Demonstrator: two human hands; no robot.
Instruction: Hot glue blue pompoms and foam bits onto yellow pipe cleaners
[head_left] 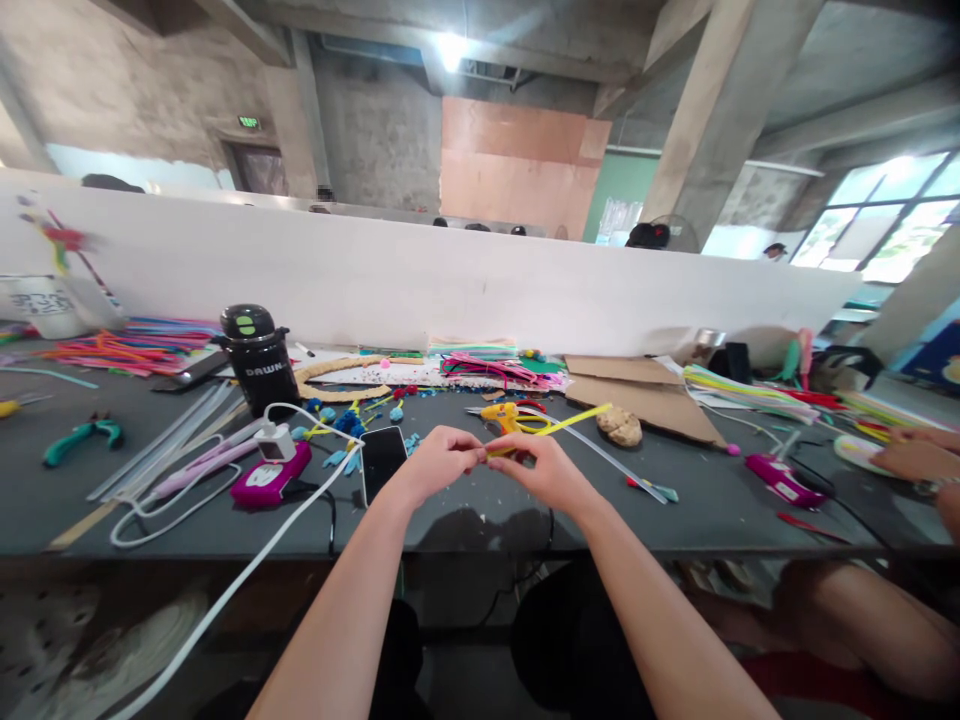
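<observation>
My left hand [444, 462] and my right hand [541, 472] meet over the front middle of the grey table. Both are closed, fingertips pinching a yellow strip [574, 420] that looks like a pipe cleaner. Its free end slants up to the right past my right hand. Just behind my fingers lies a yellow glue gun [501, 414]. A black phone [382, 462] is left of my left hand, with blue and yellow craft pieces [352, 420] behind it. To the right of the glue gun sits a tan, rounded lump [619, 426].
A black bottle [260, 370], a purple power strip [270, 478] with white cables, and teal pliers [84, 438] are on the left. Cardboard [645, 400] and another purple power strip [784, 482] lie right. A person's hands [919, 455] are at the far right. A white partition [480, 285] stands behind.
</observation>
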